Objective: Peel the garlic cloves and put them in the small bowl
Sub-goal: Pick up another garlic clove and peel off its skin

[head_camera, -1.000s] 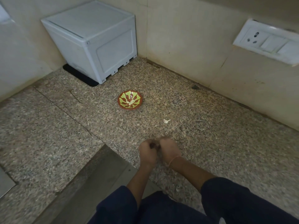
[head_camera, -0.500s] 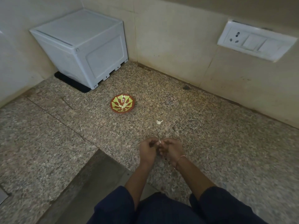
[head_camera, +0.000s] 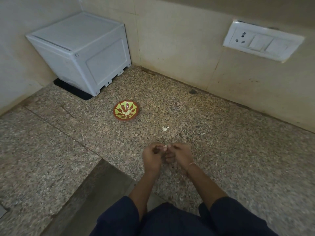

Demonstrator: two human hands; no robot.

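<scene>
Left hand and right hand both pinch one garlic clove between them.

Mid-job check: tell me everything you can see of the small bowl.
The small bowl is round and shallow, seemingly glazed clay: red-brown with a yellow-green petal pattern inside. It stands upright on the speckled granite counter, near the white box. A few pale peeled cloves lie in its middle. The left hand and right hand, pinching a garlic clove nearer the person, do not touch it.

No readable text or labels
</scene>
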